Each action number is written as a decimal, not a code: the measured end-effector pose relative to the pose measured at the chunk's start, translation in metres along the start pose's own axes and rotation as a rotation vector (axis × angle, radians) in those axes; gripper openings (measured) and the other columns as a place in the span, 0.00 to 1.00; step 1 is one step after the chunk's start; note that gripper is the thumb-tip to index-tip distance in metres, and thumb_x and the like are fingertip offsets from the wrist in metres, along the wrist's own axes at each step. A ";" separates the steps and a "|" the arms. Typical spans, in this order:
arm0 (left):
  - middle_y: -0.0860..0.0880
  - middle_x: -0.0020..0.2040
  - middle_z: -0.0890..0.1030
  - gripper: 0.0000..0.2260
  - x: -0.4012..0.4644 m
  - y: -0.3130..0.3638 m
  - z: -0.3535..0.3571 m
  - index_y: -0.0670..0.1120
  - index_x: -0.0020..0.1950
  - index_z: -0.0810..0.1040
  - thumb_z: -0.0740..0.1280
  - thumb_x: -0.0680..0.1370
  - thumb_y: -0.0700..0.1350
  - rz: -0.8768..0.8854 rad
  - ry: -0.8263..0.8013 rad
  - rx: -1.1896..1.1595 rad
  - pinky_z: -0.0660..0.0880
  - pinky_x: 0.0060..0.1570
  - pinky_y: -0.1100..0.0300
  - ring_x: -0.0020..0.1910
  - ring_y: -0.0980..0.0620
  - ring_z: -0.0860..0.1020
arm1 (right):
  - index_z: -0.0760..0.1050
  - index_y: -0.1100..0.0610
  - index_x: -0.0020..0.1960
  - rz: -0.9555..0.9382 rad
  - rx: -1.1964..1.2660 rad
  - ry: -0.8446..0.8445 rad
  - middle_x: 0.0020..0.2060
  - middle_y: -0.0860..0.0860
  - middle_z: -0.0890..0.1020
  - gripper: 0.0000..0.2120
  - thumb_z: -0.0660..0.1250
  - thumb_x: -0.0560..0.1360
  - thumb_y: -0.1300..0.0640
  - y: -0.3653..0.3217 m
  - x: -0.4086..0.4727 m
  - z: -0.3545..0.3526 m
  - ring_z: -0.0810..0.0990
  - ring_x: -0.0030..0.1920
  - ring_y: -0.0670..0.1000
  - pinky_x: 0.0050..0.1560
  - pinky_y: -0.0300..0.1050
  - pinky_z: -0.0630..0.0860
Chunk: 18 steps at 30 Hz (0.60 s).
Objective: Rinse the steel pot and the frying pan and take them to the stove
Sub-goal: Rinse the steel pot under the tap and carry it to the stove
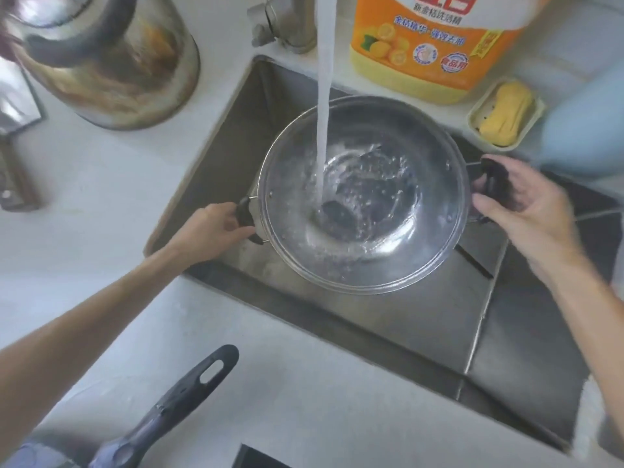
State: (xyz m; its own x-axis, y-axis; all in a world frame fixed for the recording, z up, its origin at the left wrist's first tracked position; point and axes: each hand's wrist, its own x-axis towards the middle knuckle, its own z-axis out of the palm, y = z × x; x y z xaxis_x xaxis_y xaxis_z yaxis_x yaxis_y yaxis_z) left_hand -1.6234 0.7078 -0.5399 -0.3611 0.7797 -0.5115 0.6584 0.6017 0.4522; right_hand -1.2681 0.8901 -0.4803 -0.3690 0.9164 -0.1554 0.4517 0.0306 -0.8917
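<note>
The steel pot sits in the sink under running water. The left hand grips its nine o'clock handle; the right hand's fingers curl round the three o'clock handle. A frying pan handle lies on the surface at seven o'clock.

counter: pale, matte | sink: recessed steel | light: soft, even
</note>
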 end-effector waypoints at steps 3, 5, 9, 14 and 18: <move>0.47 0.44 0.83 0.14 0.012 0.012 0.001 0.42 0.53 0.76 0.70 0.74 0.49 0.044 0.094 -0.036 0.73 0.47 0.54 0.44 0.47 0.79 | 0.76 0.42 0.51 -0.124 -0.008 0.059 0.40 0.36 0.83 0.24 0.71 0.69 0.70 -0.008 -0.008 -0.005 0.80 0.44 0.38 0.52 0.31 0.74; 0.50 0.39 0.84 0.10 0.016 0.017 -0.001 0.43 0.52 0.77 0.71 0.73 0.44 0.081 0.094 -0.132 0.75 0.43 0.61 0.38 0.55 0.81 | 0.75 0.39 0.46 -0.170 -0.048 0.081 0.39 0.33 0.82 0.23 0.71 0.69 0.69 -0.008 -0.013 -0.005 0.79 0.42 0.35 0.50 0.29 0.73; 0.62 0.31 0.82 0.09 0.023 0.016 -0.001 0.47 0.45 0.73 0.70 0.73 0.35 0.136 0.028 -0.331 0.70 0.34 0.75 0.31 0.65 0.78 | 0.75 0.38 0.42 -0.246 -0.055 0.119 0.40 0.31 0.80 0.18 0.71 0.69 0.63 -0.007 -0.021 -0.009 0.78 0.43 0.37 0.54 0.35 0.75; 0.54 0.45 0.83 0.10 0.022 0.016 0.000 0.40 0.53 0.76 0.60 0.77 0.29 0.171 -0.153 -0.692 0.75 0.49 0.69 0.46 0.61 0.82 | 0.72 0.55 0.39 -0.370 -0.063 0.100 0.44 0.32 0.81 0.16 0.66 0.70 0.76 0.010 -0.022 -0.016 0.79 0.48 0.38 0.69 0.47 0.67; 0.41 0.48 0.83 0.10 0.024 0.015 0.001 0.38 0.51 0.80 0.60 0.79 0.40 0.124 -0.229 -0.780 0.74 0.58 0.57 0.51 0.50 0.81 | 0.75 0.56 0.34 -0.390 -0.170 0.131 0.58 0.48 0.79 0.14 0.67 0.70 0.73 0.026 -0.024 -0.015 0.75 0.58 0.39 0.65 0.40 0.68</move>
State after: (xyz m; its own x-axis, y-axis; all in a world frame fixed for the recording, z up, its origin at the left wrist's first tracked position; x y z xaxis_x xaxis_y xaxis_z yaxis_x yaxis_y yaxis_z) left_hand -1.6211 0.7350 -0.5463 -0.1172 0.8443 -0.5229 0.0062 0.5272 0.8497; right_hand -1.2351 0.8753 -0.4931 -0.4371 0.8658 0.2437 0.4299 0.4391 -0.7889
